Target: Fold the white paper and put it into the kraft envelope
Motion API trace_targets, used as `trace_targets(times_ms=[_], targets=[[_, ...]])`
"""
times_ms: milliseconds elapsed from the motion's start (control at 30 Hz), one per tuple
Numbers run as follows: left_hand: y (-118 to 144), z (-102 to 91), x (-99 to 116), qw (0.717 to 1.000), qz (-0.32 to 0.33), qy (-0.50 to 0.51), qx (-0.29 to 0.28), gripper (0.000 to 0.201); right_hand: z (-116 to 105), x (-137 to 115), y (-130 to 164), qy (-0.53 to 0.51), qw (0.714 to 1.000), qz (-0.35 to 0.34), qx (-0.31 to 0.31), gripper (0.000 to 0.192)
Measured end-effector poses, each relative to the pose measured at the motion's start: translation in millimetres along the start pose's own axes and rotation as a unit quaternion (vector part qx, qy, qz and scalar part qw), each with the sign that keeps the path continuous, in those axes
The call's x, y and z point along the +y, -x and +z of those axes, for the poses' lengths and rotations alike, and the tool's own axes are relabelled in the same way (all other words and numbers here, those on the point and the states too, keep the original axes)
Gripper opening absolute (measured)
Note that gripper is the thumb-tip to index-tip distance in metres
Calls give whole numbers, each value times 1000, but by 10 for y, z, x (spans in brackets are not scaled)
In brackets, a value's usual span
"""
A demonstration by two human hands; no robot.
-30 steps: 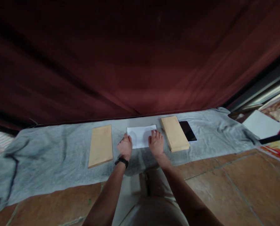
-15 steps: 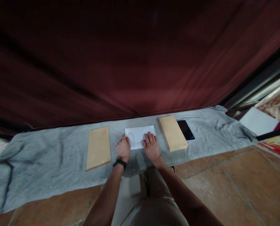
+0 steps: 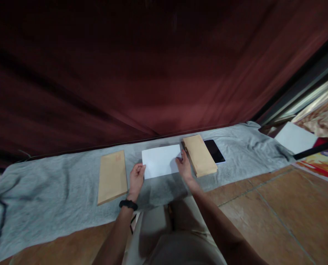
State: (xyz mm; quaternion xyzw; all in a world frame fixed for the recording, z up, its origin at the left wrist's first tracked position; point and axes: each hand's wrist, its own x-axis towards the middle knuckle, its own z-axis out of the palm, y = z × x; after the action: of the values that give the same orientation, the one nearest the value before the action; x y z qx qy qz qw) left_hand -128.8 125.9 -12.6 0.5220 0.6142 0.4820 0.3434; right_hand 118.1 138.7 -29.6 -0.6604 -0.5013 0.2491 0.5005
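I watch two bare hands on my feed. The fingers (image 3: 141, 168) of the left hand (image 3: 136, 179) are nearly closed, thumb and index pinching the white paper (image 3: 160, 162) near its lower left corner. The right hand (image 3: 184, 166) stands a little more open: its thumb lies on the paper by the right edge, the index finger runs along that edge, and I read it as a light hold. The paper spans the gap between both sets of fingers; I count one piece, though I cannot tell whether it has several layers.

Just left of the left fingers lies one flat brown envelope (image 3: 112, 178), or a thin pile of them; I cannot make out which. Just right of the right fingers I see one stack of brown envelopes (image 3: 200, 155), too tightly packed for me to count. Beyond it, farther right of those fingers, one dark-screened phone (image 3: 215, 151) lies against the stack. I see one black wristband (image 3: 128, 205), below the left fingers. Under everything here spreads a grey cloth (image 3: 67, 191); past the fingertips hangs a dark red curtain (image 3: 164, 84).
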Motion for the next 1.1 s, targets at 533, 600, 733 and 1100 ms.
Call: trace_targets(times_ms=[533, 600, 733, 1100], targets=[[771, -582, -44, 939, 148, -148, -274, 41, -1125, 104, 759, 64, 943, -176, -274, 26], [837, -597, -19, 903, 210, -197, -320, 63, -1171, 152, 831, 133, 919, -221, -298, 38], [838, -615, 56, 869, 246, -235, -359, 83, -1142, 156, 844, 161, 889, -264, -339, 44], [770, -616, 47, 906, 183, -225, -309, 52, -1080, 86, 694, 120, 897, -243, -350, 36]])
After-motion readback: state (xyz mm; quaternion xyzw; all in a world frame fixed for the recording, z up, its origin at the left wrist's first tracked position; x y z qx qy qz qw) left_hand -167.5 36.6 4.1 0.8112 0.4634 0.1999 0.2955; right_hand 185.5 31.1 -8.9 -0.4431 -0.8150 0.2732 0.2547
